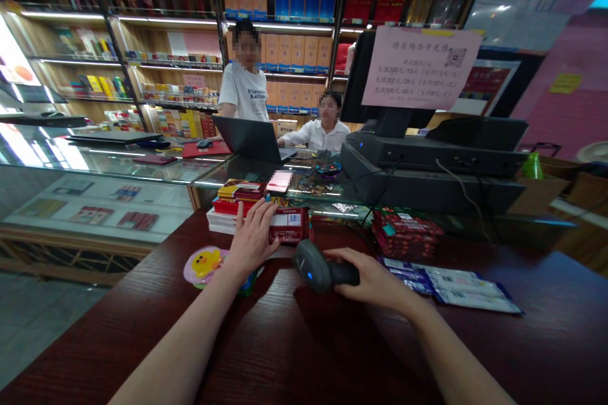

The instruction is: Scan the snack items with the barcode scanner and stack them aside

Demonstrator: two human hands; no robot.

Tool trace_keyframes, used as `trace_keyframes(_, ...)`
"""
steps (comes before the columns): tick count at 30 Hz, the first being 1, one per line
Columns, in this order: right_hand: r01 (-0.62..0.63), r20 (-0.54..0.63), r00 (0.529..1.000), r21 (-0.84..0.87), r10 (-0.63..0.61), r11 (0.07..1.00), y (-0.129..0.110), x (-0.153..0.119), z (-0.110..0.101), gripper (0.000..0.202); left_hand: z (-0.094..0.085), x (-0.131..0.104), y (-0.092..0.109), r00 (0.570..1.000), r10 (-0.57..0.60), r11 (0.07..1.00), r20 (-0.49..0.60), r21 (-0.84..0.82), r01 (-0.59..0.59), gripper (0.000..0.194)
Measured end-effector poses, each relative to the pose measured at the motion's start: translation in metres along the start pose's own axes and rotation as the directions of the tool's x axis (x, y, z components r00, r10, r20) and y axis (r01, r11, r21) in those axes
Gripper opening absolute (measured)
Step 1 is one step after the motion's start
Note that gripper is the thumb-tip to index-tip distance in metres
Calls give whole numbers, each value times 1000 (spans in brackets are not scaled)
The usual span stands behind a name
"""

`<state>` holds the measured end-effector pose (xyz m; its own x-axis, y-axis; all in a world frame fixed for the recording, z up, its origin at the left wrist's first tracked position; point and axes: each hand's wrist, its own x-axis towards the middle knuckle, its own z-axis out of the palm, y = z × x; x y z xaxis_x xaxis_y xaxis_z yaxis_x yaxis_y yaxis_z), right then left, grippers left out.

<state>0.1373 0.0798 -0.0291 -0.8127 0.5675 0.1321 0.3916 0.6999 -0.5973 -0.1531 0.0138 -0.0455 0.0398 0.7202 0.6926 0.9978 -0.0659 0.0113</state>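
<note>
My right hand point(363, 275) is closed round the handle of a dark barcode scanner point(314, 266), which has a small blue light and is held above the brown counter. My left hand point(254, 234) lies with its fingers spread on a dark red packet point(291, 221) that bears a white barcode label. Just left of that packet is a stack of red, yellow and white packs point(228, 205), partly behind my fingers. A round pink item with a yellow duck point(204, 264) lies beside my left wrist.
Stacked red packets point(403, 234) and blue-white packets point(468, 288) lie at the right. Behind are a monitor with a pink sign point(420, 69), a black register base point(427, 171), cables and an open laptop point(249, 139). Two people in white shirts are beyond the glass counter point(175, 171).
</note>
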Motion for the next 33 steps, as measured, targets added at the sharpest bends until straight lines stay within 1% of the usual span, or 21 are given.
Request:
trace_keyframes(3, -7, -76, 997, 23, 8, 1000, 5, 2, -4, 49, 1, -1, 1, 1000, 1, 1000, -1, 6, -1, 73)
trace_keyframes(6, -14, -102, 995, 31, 17, 999, 5, 2, -7, 46, 0, -1, 2, 1000, 2, 1000, 0, 15, -2, 73)
trace_keyframes(12, -27, -70, 997, 56, 31, 998, -1, -2, -10, 45, 1, -1, 1, 1000, 1, 1000, 5, 27, -1, 74)
trace_keyframes(18, -39, -55, 998, 68, 43, 997, -2, -2, -11, 44, 4, -1, 1, 1000, -8, 999, -7, 32, 8, 67)
trace_keyframes(23, -29, -49, 998, 79, 33, 996, 0, -1, -12, 44, 2, -1, 1, 1000, 0, 1000, 2, 14, 0, 71)
trace_keyframes(26, -42, 12, 999, 101, 41, 994, 2, -2, -11, 54, 1, -1, 1, 1000, 2, 1000, 2, 9, -2, 71)
trace_keyframes(29, -60, 113, 992, 63, 53, 996, 2, -3, -7, 65, 1, -2, 1, 1000, -5, 1000, 6, 9, 5, 71)
trace_keyframes(33, -72, 215, 974, -30, 77, 997, 2, -5, -1, 61, 1, -1, 1, 1000, -15, 1000, 6, 10, 15, 71)
